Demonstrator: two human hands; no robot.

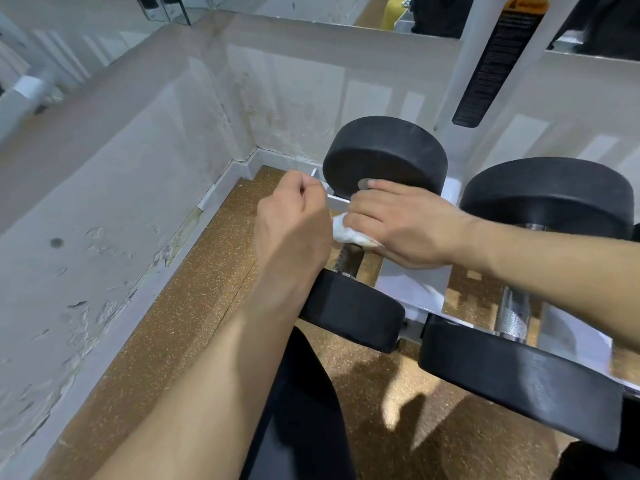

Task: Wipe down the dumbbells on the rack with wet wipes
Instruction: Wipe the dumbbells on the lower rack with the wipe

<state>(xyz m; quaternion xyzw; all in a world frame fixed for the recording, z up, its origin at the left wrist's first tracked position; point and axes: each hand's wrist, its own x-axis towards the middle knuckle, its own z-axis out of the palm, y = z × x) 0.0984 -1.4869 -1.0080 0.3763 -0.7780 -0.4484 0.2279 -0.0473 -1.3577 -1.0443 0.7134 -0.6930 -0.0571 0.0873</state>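
At the left end of the rack (412, 284), the right hand (398, 223) bunches a wet wipe (348, 234) in its fingers against the last dumbbell (384, 154), scrubbing its handle. The left hand (294, 216) curls alongside, contents unseen.

dumbbell (384, 154) left on rack (412, 285) | wipe (346, 233) on handle | second dumbbell (547, 199) right | wall (311, 98) behind
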